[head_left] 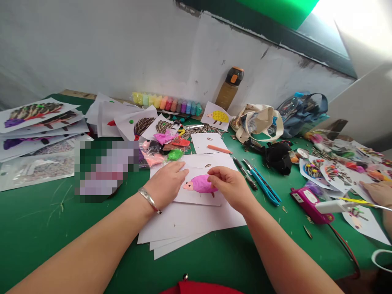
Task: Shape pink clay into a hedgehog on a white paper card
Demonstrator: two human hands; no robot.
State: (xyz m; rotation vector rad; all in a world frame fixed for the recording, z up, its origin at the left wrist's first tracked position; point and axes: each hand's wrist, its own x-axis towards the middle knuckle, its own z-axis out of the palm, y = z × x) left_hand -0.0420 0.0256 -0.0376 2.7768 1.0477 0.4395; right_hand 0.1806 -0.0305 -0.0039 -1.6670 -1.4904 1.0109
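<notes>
A purple-pink clay hedgehog [200, 183] with a light pink face lies on a small white card [196, 199], on top of stacked white sheets [190, 222]. My left hand [169, 184], with a silver bracelet at the wrist, rests flat on the card's left side, fingers stretched out. Over the hedgehog's right end, the thumb and forefinger of my right hand [231, 188] are pinched together; whatever is between them is hidden. One sunflower seed [208, 165] lies just above the hedgehog. Behind, an orange stick-shaped tool [219, 149] lies on another white paper [200, 141].
Bagged coloured clay [174, 154] and loose seeds [202, 129] lie behind the papers. A blue craft knife [261, 181] and black pen [245, 173] are at right. Finished pictures [33, 112] are stacked left. A bottle [229, 87] stands behind. Another person's hand [378, 192] is far right.
</notes>
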